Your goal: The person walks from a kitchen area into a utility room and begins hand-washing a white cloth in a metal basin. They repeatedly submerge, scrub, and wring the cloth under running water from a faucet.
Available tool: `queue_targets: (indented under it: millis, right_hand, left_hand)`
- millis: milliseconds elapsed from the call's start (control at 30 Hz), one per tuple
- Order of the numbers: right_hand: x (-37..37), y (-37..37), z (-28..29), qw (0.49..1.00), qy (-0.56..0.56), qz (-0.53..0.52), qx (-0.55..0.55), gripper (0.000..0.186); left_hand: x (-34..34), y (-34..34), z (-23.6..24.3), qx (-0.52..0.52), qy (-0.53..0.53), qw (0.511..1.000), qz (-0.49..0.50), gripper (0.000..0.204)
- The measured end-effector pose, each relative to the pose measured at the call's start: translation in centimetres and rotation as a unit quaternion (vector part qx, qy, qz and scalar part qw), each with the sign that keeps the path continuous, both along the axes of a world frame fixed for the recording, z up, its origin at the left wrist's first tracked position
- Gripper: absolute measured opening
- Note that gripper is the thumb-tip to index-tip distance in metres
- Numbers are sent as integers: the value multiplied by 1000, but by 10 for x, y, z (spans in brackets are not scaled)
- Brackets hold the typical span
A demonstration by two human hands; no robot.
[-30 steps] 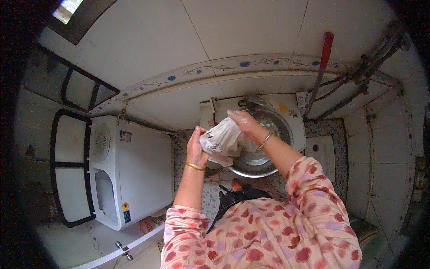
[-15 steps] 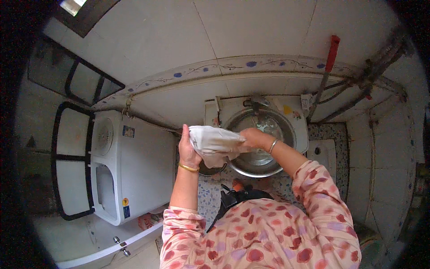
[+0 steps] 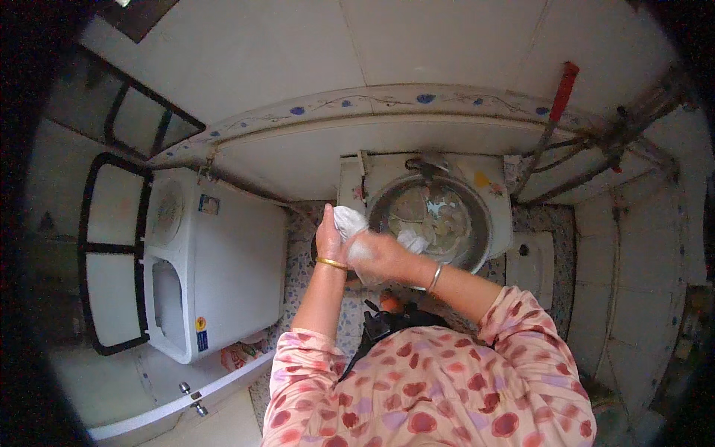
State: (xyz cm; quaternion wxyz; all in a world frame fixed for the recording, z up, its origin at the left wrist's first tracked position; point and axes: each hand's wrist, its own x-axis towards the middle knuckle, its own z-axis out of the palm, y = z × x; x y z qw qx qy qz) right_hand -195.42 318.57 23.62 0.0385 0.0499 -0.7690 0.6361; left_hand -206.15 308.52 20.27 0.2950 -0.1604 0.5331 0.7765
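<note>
A wet-looking white cloth (image 3: 348, 219) is bunched between my two hands, left of the metal basin. My left hand (image 3: 329, 237), with a gold bangle at the wrist, grips one end, its thumb pointing up. Across the cloth lies my right hand (image 3: 378, 257), a silver bangle on its wrist, with fingers closed against the cloth and the left palm. Part of the fabric is hidden under the right hand, and another white part shows beyond its knuckles over the basin's edge. The round metal basin (image 3: 485, 223) holds water and sits in the white sink unit under the tap (image 3: 428, 165).
To the left stands a white washing machine (image 3: 242, 261) with its dark-framed lid (image 3: 115, 201) raised. A red-handled tool (image 3: 564, 93) leans on the tiled wall beside dark pipes (image 3: 633, 141). A low white fixture (image 3: 532, 264) is at the right, on speckled floor tiles.
My right hand has moved left from above the basin to meet my left hand. The stretched cloth is now gathered into a bunch between them.
</note>
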Motion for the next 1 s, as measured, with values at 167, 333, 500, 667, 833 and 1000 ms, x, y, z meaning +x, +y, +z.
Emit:
queue_targets:
  millis: [167,333,500,667,833,1000]
  right_hand:
    - [-41,-3,-14,922,-21,-57,383,26]
    - [-52,16,-30,930,-18,-192,312,21]
    - [-41,-10,-33,925,50,-106,363,23]
    - [-69,58,-72,935,-67,-183,296,26]
    - [-36,114,-38,931,-186,-195,-247,35]
    - [-14,133,-37,974,-134,-40,-178,39]
  left_hand:
    - [6,15,-27,266,-79,959,-64,39]
    - [19,39,-20,119,-104,987,15,33]
    - [-15,-3,-96,426,-78,888,-154,42]
    - [30,35,-8,266,-128,951,-96,49]
    - [-13,-5,13,209,-6,974,-84,35]
    - [-29,-18,10,133,77,986,-64,30]
